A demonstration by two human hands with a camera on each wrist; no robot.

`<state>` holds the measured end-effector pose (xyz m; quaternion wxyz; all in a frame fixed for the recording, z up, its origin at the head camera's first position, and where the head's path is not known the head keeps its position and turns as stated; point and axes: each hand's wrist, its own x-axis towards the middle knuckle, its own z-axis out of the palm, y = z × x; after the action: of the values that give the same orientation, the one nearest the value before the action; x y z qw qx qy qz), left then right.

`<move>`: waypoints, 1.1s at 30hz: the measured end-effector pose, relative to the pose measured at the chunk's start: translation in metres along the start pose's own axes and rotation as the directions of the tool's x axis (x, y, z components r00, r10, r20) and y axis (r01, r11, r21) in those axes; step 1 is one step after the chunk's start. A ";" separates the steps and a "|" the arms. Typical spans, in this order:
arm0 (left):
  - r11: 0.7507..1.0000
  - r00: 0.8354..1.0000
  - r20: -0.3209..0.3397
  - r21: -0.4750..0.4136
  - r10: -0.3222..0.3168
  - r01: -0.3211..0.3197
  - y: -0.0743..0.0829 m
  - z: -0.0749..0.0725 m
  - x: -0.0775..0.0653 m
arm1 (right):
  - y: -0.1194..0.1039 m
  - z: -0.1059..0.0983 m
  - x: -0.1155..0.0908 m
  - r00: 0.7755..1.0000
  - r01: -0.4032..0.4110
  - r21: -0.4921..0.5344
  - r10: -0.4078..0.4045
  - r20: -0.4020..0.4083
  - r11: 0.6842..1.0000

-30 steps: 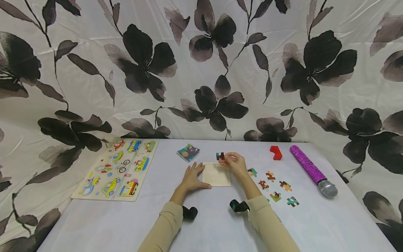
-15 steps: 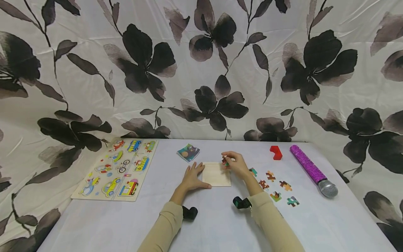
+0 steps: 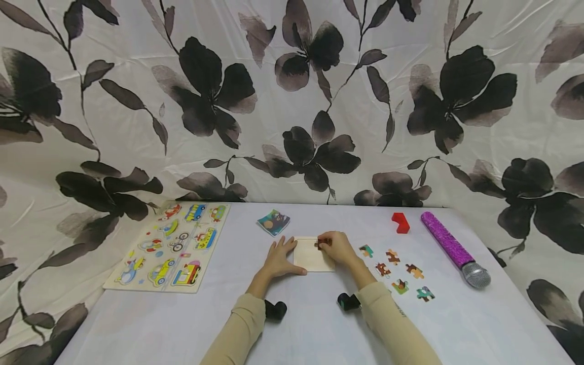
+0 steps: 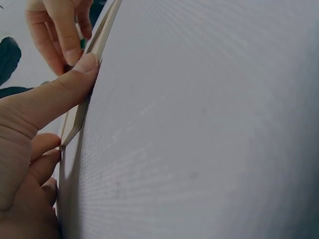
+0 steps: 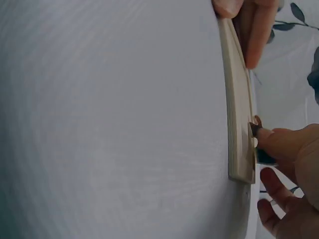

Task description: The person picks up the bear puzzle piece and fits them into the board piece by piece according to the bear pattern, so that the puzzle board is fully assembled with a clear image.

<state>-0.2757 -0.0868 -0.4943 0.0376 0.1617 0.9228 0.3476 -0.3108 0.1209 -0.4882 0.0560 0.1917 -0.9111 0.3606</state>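
A small pale wooden puzzle tray (image 3: 311, 261) lies flat at the table's middle. My left hand (image 3: 277, 258) holds its left side, thumb on the near edge and fingers spread toward the far corner. In the left wrist view the thumb presses the tray's rim (image 4: 75, 117). Over the tray's far right corner my right hand (image 3: 341, 249) pinches a dark jigsaw piece (image 3: 318, 245) between thumb and fingers. The right wrist view shows this piece (image 5: 255, 128) right at the tray's surface, partly hidden by the fingers.
Several loose jigsaw pieces (image 3: 400, 286) lie to the right of the tray. Beyond them are a red block (image 3: 400, 223) and a purple glittery microphone (image 3: 449, 243). A small picture card (image 3: 274, 222) lies behind the tray; a vehicle puzzle board (image 3: 173, 248) is at left.
My right hand has turned the jigsaw piece and brought it down from beyond the tray to its far right corner. The left hand has kept its place on the tray.
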 end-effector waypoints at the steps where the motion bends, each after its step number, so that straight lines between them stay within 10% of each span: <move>1: 1.000 1.000 0.002 0.001 0.000 0.000 0.000 0.000 0.000 | 0.000 0.000 -0.001 1.000 0.000 -0.035 0.000 0.007 0.999; 6: 1.000 1.000 0.013 0.014 -0.008 0.007 0.002 0.000 -0.001 | 0.005 0.000 -0.004 0.999 -0.005 -0.139 0.012 0.049 0.990; 33: 0.999 0.999 -0.025 0.032 0.028 -0.027 -0.001 0.000 0.004 | 0.013 -0.017 -0.013 0.985 0.114 -0.033 -0.108 0.137 0.993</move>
<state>-0.2793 -0.0861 -0.4951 0.0186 0.1705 0.9262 0.3356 -0.3048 0.1448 -0.4870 0.0183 0.2648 -0.9079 0.3244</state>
